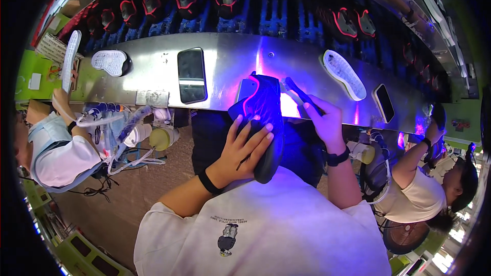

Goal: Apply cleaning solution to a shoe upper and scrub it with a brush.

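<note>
A dark shoe upper (265, 110) with a red curved line stands lengthwise in front of my chest under blue-violet light. My left hand (243, 153) is closed against its left side, fingers spread over the surface and pressing on it. To the right of the shoe, my right hand (327, 125) grips the handle of a slim dark brush (303, 94). The brush's head end points up and left, just beside the shoe; whether it touches cannot be made out. A white shoe sole (344, 75) lies on the bench beyond my right hand.
The metal bench (230, 61) carries a black phone (191, 75), a second phone (384, 103) and another white sole (109, 63). Behind it runs a dark conveyor (276, 5) with several red-lined uppers. Co-workers sit at both sides; the left one's hand (61, 97) holds a sole (71, 61).
</note>
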The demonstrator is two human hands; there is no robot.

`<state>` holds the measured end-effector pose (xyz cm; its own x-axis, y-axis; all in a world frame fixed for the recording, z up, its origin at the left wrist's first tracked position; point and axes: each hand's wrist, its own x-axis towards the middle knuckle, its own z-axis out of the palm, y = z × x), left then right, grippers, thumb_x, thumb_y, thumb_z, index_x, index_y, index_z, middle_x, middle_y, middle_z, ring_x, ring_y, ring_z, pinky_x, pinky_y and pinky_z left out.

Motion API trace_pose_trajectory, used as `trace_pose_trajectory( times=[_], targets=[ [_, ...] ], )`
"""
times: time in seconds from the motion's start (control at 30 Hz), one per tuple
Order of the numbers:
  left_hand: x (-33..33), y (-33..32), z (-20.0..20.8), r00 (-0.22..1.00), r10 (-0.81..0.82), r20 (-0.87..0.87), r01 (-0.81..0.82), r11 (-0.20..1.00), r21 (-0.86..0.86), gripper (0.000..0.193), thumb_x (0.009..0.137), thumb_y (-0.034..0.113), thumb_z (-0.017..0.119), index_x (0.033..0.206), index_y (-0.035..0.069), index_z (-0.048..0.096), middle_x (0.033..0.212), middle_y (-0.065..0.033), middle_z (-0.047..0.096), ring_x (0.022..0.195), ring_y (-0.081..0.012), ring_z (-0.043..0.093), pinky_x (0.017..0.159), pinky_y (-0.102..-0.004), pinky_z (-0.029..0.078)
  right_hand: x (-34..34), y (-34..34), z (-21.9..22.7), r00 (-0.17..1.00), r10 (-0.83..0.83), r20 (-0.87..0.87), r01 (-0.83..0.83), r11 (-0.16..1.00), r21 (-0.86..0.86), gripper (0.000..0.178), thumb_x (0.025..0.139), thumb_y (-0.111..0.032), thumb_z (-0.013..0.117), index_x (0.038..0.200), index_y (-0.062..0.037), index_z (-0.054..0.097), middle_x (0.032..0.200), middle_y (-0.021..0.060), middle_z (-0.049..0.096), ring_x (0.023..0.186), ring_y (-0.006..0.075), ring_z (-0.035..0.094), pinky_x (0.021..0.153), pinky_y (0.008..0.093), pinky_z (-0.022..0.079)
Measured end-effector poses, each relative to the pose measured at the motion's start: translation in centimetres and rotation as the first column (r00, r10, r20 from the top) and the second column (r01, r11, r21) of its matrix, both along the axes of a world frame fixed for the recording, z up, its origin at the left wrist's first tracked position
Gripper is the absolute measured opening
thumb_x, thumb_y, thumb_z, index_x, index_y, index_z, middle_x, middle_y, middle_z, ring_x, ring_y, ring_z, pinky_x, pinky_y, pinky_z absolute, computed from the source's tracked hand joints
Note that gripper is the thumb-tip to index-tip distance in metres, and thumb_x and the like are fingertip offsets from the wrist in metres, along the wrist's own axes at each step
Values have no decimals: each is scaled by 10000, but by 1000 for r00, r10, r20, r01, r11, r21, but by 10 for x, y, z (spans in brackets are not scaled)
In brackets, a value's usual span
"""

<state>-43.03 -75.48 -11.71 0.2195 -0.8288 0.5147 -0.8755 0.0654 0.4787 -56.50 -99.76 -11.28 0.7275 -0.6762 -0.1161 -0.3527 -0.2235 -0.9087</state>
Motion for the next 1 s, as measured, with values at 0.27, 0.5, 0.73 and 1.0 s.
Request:
trace_pose_trajectory(
  times=[0.27, 0.5, 0.73, 1.0],
  targets=[
    [12, 1, 3, 997, -80, -5, 80, 996, 33, 590, 796, 158, 697, 1358, 14, 583, 1488, -160, 518, 1400, -437, 452, 1153, -647, 280, -16, 9, -26, 997, -15, -73, 31, 974, 224, 366, 927, -176, 760, 1225, 27, 699, 905, 52, 729, 817, 108, 675, 754, 260, 537],
    [19, 0, 7, 992, -125, 18, 123, 991, 51, 630, 809, 274, 789, 1344, 24, 569, 1421, -163, 570, 1328, -431, 522, 1142, -662, 305, -32, 27, -22, 1000, -28, -4, 28, 998, 61, 315, 904, -136, 770, 1169, 27, 723, 984, 88, 752, 874, 135, 674, 830, 287, 527],
    [16, -3, 10, 992, -115, 52, 113, 992, 48, 654, 799, 193, 699, 1402, 7, 527, 1477, -172, 520, 1384, -445, 462, 1157, -642, 286, -54, 30, -7, 1000, 22, -14, -16, 938, 346, 351, 926, -117, 745, 1250, 11, 695, 909, 27, 705, 785, 91, 616, 733, 253, 501],
    [3, -17, 31, 994, -105, 30, 104, 994, 37, 681, 781, 231, 729, 1381, -21, 530, 1430, -208, 548, 1303, -449, 527, 1140, -637, 321, -90, 55, 35, 998, 42, -38, -22, 907, 420, 359, 974, -163, 695, 1284, 16, 671, 863, 1, 659, 740, 74, 570, 693, 240, 484]
  ],
)
